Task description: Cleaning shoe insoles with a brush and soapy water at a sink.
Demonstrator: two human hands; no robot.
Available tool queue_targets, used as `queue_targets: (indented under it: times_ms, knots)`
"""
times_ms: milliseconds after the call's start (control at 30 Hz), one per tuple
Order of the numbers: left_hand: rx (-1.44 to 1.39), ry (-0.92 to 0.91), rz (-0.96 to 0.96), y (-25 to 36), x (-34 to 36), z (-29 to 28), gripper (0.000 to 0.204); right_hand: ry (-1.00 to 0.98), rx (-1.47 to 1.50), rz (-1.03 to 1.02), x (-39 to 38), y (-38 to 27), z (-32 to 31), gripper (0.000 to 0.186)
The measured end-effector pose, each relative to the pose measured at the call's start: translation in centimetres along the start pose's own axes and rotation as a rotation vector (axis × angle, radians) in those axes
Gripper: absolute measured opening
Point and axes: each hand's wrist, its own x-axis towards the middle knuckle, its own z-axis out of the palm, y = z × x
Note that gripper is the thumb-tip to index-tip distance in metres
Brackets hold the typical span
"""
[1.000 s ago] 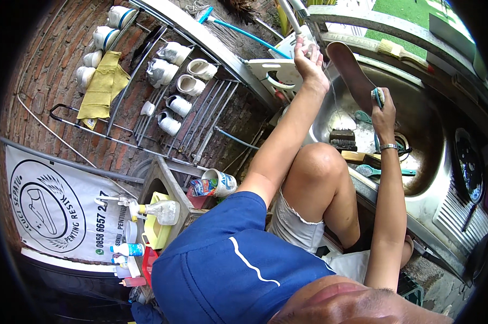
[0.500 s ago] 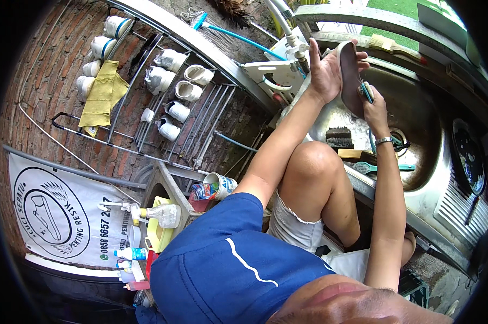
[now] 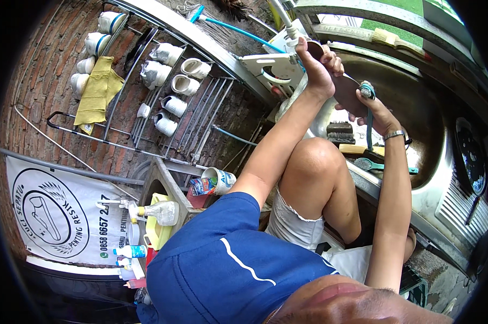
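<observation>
A flat brown insole [image 3: 345,90] is held over the sink, tilted lengthwise between my hands. My left hand [image 3: 322,70] grips its far end, with curled fingers over the edge and the thumb pointing up. At the near end, my right hand [image 3: 378,114] has a teal brush [image 3: 369,127] with pale bristles at its top. Some right fingertips show beneath the insole, and the brush handle hangs down past the thumb. Below in the metal sink [image 3: 425,116] lie a dark-bristled brush [image 3: 339,130], a wooden-backed brush [image 3: 352,149] and another teal brush [image 3: 381,165].
A wire rack [image 3: 192,129] with several pale shoes and a yellow cloth [image 3: 99,89] stands at left. A white tub [image 3: 219,181] and a pump bottle [image 3: 163,212] are near my left elbow. A paintbrush [image 3: 398,42] rests on the far ledge; a black pan [image 3: 470,159] lies at right.
My left fingers have curled round the insole, and its angle has changed. My right hand has turned and moved slightly nearer, showing the brush bristles and handle more fully.
</observation>
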Motion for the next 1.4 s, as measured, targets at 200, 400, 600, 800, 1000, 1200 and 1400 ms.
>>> queue_targets:
  times_ms: [200, 400, 600, 800, 1000, 1200, 1400]
  knots:
    - [-0.014, -0.011, 0.021, -0.4, -0.1, 0.9, 0.078, 0.549, -0.411, -0.236, 2.5, 2.8, 0.0, 0.053]
    - [-0.099, 0.075, -0.009, -0.1, -0.3, 1.1, 0.076, 0.646, -0.504, -0.546, 3.2, 3.6, 0.4, 0.035]
    - [-0.154, 0.137, -0.041, -0.5, -0.3, 1.3, 0.074, 0.653, -0.481, -0.618, 3.3, 3.9, 0.1, 0.033]
    - [-0.071, -0.154, 0.066, -0.9, 1.0, -1.2, 0.069, 0.684, -0.758, -0.465, 3.4, 3.2, -1.1, 0.038]
    - [0.219, -0.16, 0.122, 0.7, -0.4, -3.0, 0.074, 0.727, -0.875, -0.532, 0.8, 1.4, -3.0, 0.026]
    - [0.904, -0.422, -0.074, 3.7, -3.1, -6.1, 0.043, 0.826, -1.101, -0.414, -0.8, 0.9, 0.0, 0.022]
    - [1.109, -0.545, -0.257, -1.0, -7.4, -7.5, 0.038, 0.575, -1.203, -0.356, -1.7, 4.3, -0.2, 0.033]
